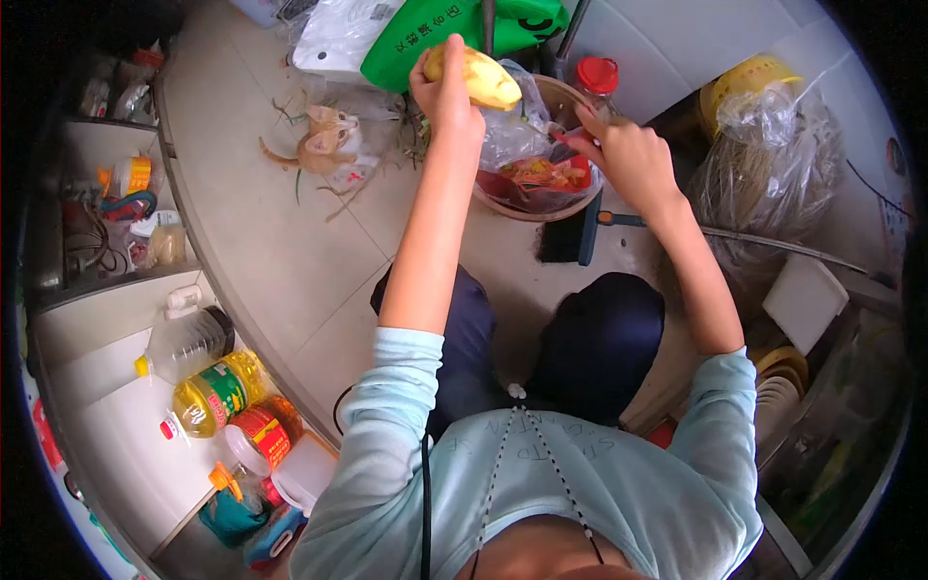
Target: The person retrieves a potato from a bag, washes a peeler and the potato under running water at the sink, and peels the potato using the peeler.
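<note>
My left hand [449,101] is closed around a yellow, partly peeled potato [491,81], held up beside the waste bin. My right hand [630,159] hovers over the bin's right side with fingers curled. Something reddish shows by its fingertips, too small to make out. Below both hands stands a round brown waste bin [564,94], lined with a clear plastic bag [505,145]. Red and orange scraps [543,174] lie inside it.
An orange and white kitten [331,133] sits on the tiled floor to the left. A broom head [570,238] lies before the bin. A red-lidded jar [596,75] and a green bag [416,43] stand behind. Oil bottles [217,391] fill the left cabinet.
</note>
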Demonstrator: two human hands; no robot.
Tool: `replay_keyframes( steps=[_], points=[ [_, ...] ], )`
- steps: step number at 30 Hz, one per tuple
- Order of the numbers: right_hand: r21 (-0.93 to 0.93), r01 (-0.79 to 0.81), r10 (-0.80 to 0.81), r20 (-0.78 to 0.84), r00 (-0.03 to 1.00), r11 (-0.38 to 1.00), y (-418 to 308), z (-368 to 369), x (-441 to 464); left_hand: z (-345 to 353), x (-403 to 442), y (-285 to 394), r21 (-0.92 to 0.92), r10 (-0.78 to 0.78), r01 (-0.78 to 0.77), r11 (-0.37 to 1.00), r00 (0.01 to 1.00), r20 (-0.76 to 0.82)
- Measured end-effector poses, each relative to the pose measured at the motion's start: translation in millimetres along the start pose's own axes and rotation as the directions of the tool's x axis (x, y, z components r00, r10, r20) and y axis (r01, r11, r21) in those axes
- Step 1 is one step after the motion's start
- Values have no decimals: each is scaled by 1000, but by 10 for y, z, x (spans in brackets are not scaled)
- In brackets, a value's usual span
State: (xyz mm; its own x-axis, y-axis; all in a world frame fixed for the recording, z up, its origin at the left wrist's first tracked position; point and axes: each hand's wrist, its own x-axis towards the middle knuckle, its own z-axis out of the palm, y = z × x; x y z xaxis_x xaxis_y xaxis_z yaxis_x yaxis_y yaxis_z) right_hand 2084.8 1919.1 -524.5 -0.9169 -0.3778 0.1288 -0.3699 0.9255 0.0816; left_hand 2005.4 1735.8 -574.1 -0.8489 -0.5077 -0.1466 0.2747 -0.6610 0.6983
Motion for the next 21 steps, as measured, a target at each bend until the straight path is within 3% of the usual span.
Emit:
replay_keyframes(
  steps=[3,7,10,12,14,15,17,21],
  points=[
    [128,96,-45,-352,935,987,-104,-65,133,20,-95,29,38,-59,58,998,998,19],
    [140,121,-71,-315,946,983,-270,-137,300,74,-151,33,-7,-101,101,995,994,41],
    [220,276,-115,-550,827,936,-282,164,335,79,-179,60,46,-68,70,997,997,-26],
    [162,158,-118,-232,966,974,-210,270,139,45,-131,103,25,-62,64,998,995,-74],
    [86,76,-85,105,991,993,-66,370,-92,-22,36,158,-90,-101,95,991,993,-65],
    [184,39,-31,-47,998,982,-58,352,-167,93,-59,240,48,66,-61,997,993,-93],
    [274,54,33,-303,952,960,26,353,-105,119,19,140,1,57,-57,998,998,-36],
    [281,78,18,-322,946,957,-184,-13,200,83,-207,12,71,12,-9,997,999,-37]
  ],
)
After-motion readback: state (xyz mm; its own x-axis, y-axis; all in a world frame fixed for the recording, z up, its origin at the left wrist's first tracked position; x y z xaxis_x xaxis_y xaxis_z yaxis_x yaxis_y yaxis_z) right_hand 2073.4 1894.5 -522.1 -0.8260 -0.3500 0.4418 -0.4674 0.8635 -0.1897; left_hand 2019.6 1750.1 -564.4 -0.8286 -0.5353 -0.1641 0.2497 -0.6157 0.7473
